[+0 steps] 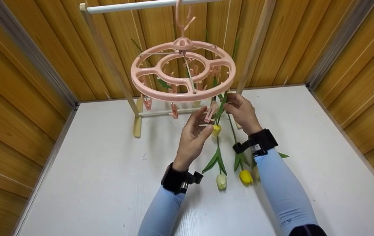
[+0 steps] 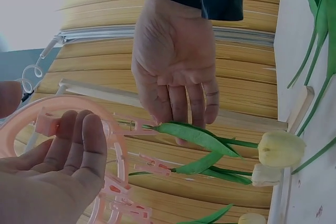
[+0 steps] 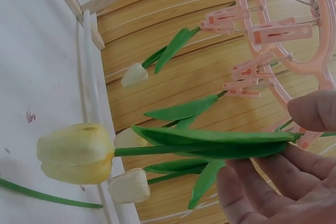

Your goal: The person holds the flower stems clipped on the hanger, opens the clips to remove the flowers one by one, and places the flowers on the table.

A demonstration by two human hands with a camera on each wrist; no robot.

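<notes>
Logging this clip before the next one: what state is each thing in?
Pink clip hanger: hanging from the white rail.
Yellow tulip: head down, stem up at a clip.
Left hand: fingers loosely open by a pink clip.
Right hand: holds the tulip's leaf.
Other tulips: hanging head down.

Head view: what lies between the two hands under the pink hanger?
Between left hand and right hand: a pink clip and the tulip hanging head-down.

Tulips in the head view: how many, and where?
4. A yellow tulip by the left hand's fingertips; a white tulip and a second yellow tulip lower, between the forearms; a pale tulip half hidden behind the right sleeve. Others may be hidden.
</notes>
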